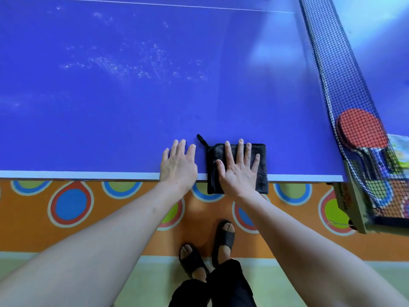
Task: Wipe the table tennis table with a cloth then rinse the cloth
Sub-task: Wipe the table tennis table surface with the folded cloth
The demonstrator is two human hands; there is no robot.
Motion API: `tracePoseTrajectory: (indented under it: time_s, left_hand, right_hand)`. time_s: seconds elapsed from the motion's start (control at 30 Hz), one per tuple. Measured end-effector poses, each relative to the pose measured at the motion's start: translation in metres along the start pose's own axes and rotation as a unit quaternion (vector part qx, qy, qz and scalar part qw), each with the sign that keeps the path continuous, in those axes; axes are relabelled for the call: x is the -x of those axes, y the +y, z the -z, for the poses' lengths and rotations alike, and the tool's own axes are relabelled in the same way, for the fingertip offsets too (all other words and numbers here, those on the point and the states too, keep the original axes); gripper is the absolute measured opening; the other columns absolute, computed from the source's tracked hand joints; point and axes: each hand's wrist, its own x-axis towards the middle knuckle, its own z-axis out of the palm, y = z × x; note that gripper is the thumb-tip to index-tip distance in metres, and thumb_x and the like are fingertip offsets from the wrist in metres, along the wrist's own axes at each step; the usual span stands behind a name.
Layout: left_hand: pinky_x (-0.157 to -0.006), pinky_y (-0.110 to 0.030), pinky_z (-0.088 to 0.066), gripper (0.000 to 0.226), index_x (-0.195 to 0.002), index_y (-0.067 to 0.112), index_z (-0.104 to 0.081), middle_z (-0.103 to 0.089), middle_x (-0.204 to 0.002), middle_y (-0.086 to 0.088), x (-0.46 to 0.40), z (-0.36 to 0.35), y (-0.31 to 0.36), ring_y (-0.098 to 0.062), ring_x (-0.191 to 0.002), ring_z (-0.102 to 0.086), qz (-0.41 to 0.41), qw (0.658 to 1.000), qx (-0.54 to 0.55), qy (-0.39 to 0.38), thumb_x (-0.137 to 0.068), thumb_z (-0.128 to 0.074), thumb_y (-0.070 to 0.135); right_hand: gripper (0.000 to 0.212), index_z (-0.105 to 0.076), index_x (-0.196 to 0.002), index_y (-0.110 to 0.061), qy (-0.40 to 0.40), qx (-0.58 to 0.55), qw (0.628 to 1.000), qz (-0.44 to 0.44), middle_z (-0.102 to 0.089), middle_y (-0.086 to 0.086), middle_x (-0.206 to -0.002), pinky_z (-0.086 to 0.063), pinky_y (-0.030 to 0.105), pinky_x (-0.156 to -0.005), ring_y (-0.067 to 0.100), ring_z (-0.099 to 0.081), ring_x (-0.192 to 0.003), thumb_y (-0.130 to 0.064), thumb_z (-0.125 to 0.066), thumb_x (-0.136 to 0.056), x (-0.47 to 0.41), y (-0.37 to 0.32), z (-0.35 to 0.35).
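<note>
The blue table [132,120] carried whitish specks across its middle; the net [327,69] stood at my right. A folded black cloth [260,173] lay over the near edge. My right hand [238,168] pressed it flat, fingers spread. My left hand [178,163] rested open just beside it.

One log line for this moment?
phase: wiping | right hand: flat on cloth at table edge | left hand: flat on table | streaks remain
</note>
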Motion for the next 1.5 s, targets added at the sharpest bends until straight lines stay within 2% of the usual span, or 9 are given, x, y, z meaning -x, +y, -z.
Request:
tracePoseTrajectory:
  time_s: [0.2, 0.33, 0.73, 0.93, 1.3, 1.5]
  left_hand:
    - [-0.123, -0.046, -0.015, 0.054, -0.152, 0.020, -0.029, -0.019, -0.164, -0.010, -0.008, 0.004, -0.013, -0.028, -0.154, -0.010, -0.002, 1.000, 0.002, -0.004, -0.099, -0.041, 0.022]
    - [-0.123, -0.045, -0.014, 0.054, -0.153, 0.021, -0.027, -0.017, -0.165, -0.010, -0.024, 0.009, -0.023, -0.028, -0.154, -0.008, 0.005, 1.000, 0.001, -0.006, -0.100, -0.040, 0.022]
    - [-0.123, -0.045, -0.012, 0.057, -0.154, 0.022, -0.024, -0.013, -0.166, -0.006, -0.119, 0.031, -0.030, -0.026, -0.155, -0.004, 0.002, 1.000, -0.013, -0.013, -0.099, -0.039, 0.022]
    - [-0.123, -0.044, -0.012, 0.057, -0.155, 0.022, -0.023, -0.013, -0.167, -0.006, -0.193, 0.055, -0.032, -0.026, -0.155, -0.005, 0.007, 1.000, -0.022, -0.007, -0.100, -0.039, 0.024]
    - [-0.122, -0.045, -0.015, 0.056, -0.153, 0.021, -0.027, -0.018, -0.166, -0.002, -0.383, 0.105, -0.026, -0.025, -0.155, -0.008, 0.031, 0.999, -0.027, -0.003, -0.099, -0.042, 0.022]
    - [-0.121, -0.043, -0.015, 0.061, -0.157, 0.020, -0.022, -0.018, -0.166, 0.002, -0.471, 0.123, -0.023, -0.021, -0.154, -0.010, 0.031, 0.999, -0.036, 0.003, -0.099, -0.040, 0.020]
  right_hand:
    - [0.068, 0.004, -0.167, -0.040, -0.001, 0.004, 1.000, -0.019, 0.017, 0.003, -0.175, 0.014, 0.056, -0.127, 0.025, 0.023, -0.160, -0.064, -0.013, -0.105, -0.016, -0.012, 0.004]
    - [0.070, 0.000, -0.167, -0.039, 0.008, 0.002, 1.000, -0.023, 0.014, 0.004, -0.176, 0.011, 0.058, -0.127, 0.025, 0.020, -0.160, -0.064, -0.012, -0.103, -0.047, -0.027, 0.007]
    - [0.070, -0.003, -0.168, -0.038, 0.024, 0.007, 1.000, -0.009, 0.009, 0.004, -0.176, 0.011, 0.057, -0.127, 0.026, 0.017, -0.161, -0.063, -0.018, -0.104, -0.154, -0.051, 0.030]
    - [0.072, -0.006, -0.168, -0.037, 0.034, 0.003, 0.999, -0.006, 0.006, 0.005, -0.177, 0.009, 0.058, -0.127, 0.027, 0.014, -0.162, -0.063, -0.019, -0.102, -0.237, -0.066, 0.044]
    - [0.073, -0.008, -0.168, -0.035, 0.041, 0.008, 0.999, 0.006, 0.003, 0.007, -0.177, 0.009, 0.060, -0.127, 0.029, 0.011, -0.162, -0.063, -0.019, -0.102, -0.439, -0.091, 0.087]
    - [0.073, -0.014, -0.167, -0.034, 0.048, -0.013, 0.999, 0.015, -0.001, 0.009, -0.177, 0.009, 0.060, -0.127, 0.030, 0.009, -0.162, -0.063, -0.020, -0.101, -0.540, -0.107, 0.108]
